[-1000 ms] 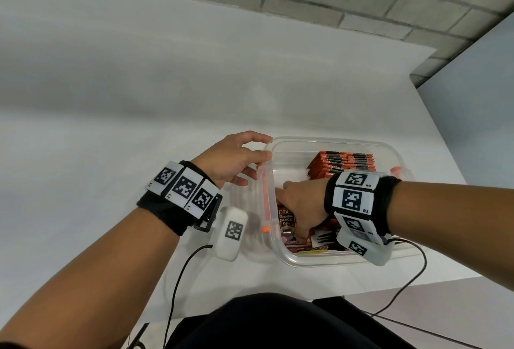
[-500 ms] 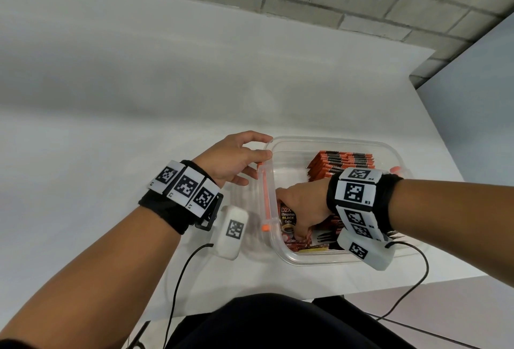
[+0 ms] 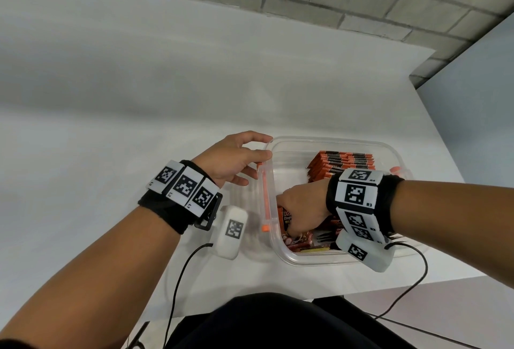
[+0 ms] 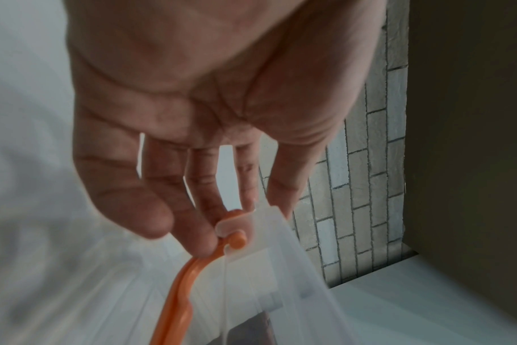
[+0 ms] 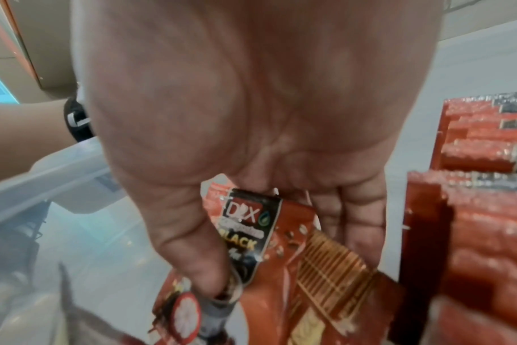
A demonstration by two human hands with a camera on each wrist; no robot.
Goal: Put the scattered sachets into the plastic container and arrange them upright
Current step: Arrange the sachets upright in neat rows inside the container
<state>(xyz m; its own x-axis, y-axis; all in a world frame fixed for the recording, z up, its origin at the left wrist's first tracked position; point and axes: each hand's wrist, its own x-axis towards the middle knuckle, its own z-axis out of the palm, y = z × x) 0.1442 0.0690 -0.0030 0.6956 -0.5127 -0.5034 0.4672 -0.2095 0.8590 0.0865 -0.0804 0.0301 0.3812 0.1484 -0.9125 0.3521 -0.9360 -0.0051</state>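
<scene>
The right hand (image 3: pixel 301 209) was down in the container (image 3: pixel 328 261), thumb and fingers pinched on a sachet (image 5: pixel 251 230) from the loose ones at the near end. It would do best to lift that one clear, turn it on edge and set it against the upright row (image 3: pixel 343 163) (without toppling it). The left hand (image 3: pixel 232 160), fingers spread and nearly straight, steadied the rim. Only the right wrist view showed the pinch; only the left wrist view showed fingertips (image 4: pixel 202 242) touching the orange latch (image 4: pixel 177 303).
</scene>
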